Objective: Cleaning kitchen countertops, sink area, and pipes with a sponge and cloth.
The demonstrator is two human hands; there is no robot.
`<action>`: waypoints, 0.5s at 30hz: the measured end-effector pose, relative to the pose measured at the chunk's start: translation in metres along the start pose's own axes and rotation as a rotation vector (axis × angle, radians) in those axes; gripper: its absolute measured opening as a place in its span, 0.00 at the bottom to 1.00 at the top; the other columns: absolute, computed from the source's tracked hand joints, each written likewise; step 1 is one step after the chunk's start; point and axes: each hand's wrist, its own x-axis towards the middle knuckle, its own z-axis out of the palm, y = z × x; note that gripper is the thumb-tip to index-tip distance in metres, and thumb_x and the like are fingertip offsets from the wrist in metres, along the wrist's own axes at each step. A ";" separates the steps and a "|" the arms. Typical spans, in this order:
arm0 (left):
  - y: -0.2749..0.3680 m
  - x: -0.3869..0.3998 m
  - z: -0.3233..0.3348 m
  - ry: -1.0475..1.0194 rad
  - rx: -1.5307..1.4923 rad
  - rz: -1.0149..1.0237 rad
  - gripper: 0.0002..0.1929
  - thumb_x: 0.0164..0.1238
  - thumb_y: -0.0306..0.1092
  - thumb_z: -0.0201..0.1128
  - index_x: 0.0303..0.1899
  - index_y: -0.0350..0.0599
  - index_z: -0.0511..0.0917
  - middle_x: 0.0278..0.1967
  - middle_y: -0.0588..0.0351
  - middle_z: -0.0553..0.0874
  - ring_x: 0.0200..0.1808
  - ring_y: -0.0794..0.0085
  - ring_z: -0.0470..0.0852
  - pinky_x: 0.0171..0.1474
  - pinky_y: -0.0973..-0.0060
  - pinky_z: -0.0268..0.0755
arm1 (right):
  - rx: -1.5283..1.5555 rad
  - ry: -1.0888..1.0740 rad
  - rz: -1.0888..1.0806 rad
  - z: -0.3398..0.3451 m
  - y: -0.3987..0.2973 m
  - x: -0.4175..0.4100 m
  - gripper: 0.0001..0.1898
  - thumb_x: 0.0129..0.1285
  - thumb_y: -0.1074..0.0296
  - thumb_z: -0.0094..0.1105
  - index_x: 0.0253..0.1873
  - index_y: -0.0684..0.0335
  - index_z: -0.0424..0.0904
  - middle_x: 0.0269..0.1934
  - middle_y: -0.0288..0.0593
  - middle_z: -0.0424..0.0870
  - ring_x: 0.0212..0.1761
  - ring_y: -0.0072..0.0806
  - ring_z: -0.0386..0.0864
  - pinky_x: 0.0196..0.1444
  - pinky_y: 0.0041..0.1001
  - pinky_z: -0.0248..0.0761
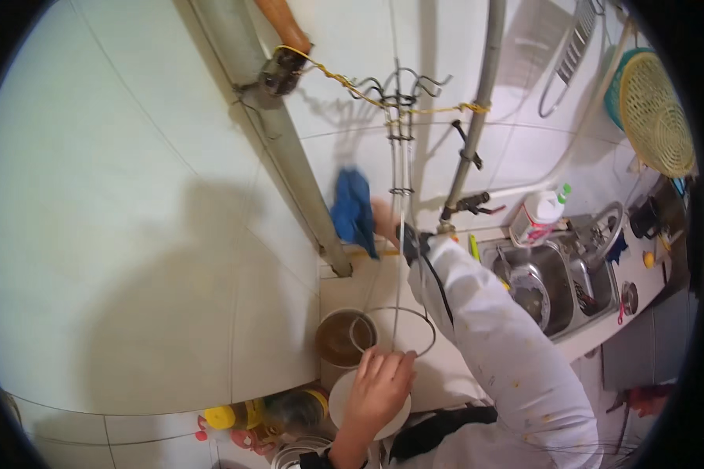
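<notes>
A metal wire utensil rack [400,140] with curved hooks at its top and a ring at its lower end stands upright in the middle. My left hand [381,384], with a black band at the wrist, grips the ring at the bottom. My right hand [385,218] is higher up, partly behind the rack's wires, and holds a blue cloth [352,208]. A white sleeve covers that arm, and a black band or strap circles its wrist. Yellow cord [337,76] ties the rack's upper part between pipes.
A thick grey pipe [270,126] slants along the wall at left; a thinner pipe [482,88] with valves is at right. A brown-looking round pot [337,337] and a white lid or plate [337,404] are beside my left hand. A steel sink [554,281], white pump bottle [537,217] and bottles [296,407] are nearby.
</notes>
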 end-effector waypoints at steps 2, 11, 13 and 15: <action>-0.012 -0.003 0.001 -0.001 0.017 -0.020 0.18 0.57 0.31 0.67 0.49 0.43 0.76 0.41 0.54 0.78 0.48 0.61 0.77 0.61 0.59 0.65 | -0.520 -0.153 -0.029 0.018 0.021 -0.029 0.15 0.63 0.65 0.50 0.54 0.55 0.74 0.52 0.43 0.77 0.52 0.37 0.74 0.60 0.36 0.66; -0.008 0.002 0.003 -0.025 0.018 -0.036 0.18 0.57 0.30 0.67 0.49 0.42 0.75 0.42 0.54 0.78 0.48 0.61 0.77 0.61 0.60 0.64 | -2.202 -0.583 -0.274 0.021 -0.037 -0.045 0.16 0.68 0.59 0.43 0.56 0.47 0.75 0.57 0.22 0.73 0.66 0.22 0.61 0.76 0.36 0.42; -0.008 -0.003 0.005 -0.008 0.061 -0.047 0.18 0.57 0.31 0.67 0.50 0.43 0.76 0.42 0.54 0.78 0.49 0.61 0.77 0.63 0.59 0.63 | -2.301 -0.497 -0.380 0.015 -0.062 -0.054 0.18 0.66 0.59 0.44 0.59 0.46 0.76 0.59 0.19 0.70 0.67 0.18 0.59 0.76 0.39 0.40; -0.008 -0.005 0.006 0.005 0.092 -0.058 0.18 0.57 0.31 0.67 0.51 0.44 0.76 0.43 0.53 0.78 0.50 0.61 0.77 0.64 0.59 0.62 | -2.276 -0.426 -0.358 0.019 -0.096 -0.048 0.19 0.65 0.59 0.47 0.59 0.46 0.77 0.58 0.23 0.70 0.68 0.21 0.59 0.75 0.41 0.41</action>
